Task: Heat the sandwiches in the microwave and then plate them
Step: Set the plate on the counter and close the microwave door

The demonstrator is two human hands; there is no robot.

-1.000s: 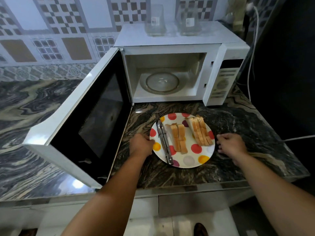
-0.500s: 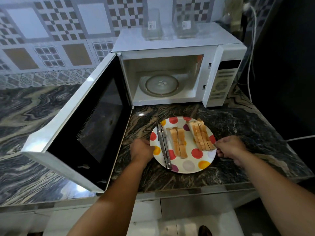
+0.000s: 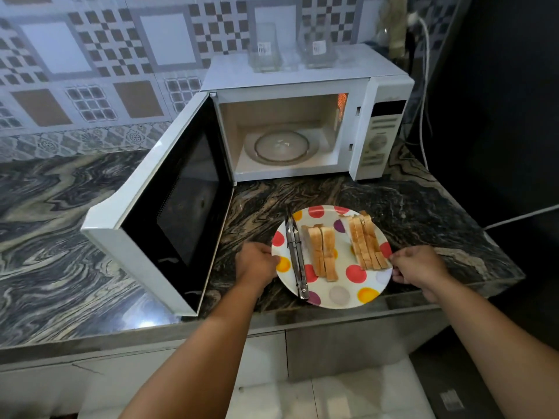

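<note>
Polka-dot round plate (image 3: 348, 293) with two toast sandwiches (image 3: 344, 246) and metal tongs (image 3: 295, 258) sits on marble counter (image 3: 423, 213), our left hand (image 3: 255, 261) and right hand (image 3: 419, 267) gripping opposite rims, open white microwave (image 3: 287, 128) straight ahead.

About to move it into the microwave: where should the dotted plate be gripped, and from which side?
Grip the plate by its rim at opposite left and right edges, as the left hand and right hand do now. Loose tongs and upright sandwiches on it probably demand a level, two-sided hold.
</note>
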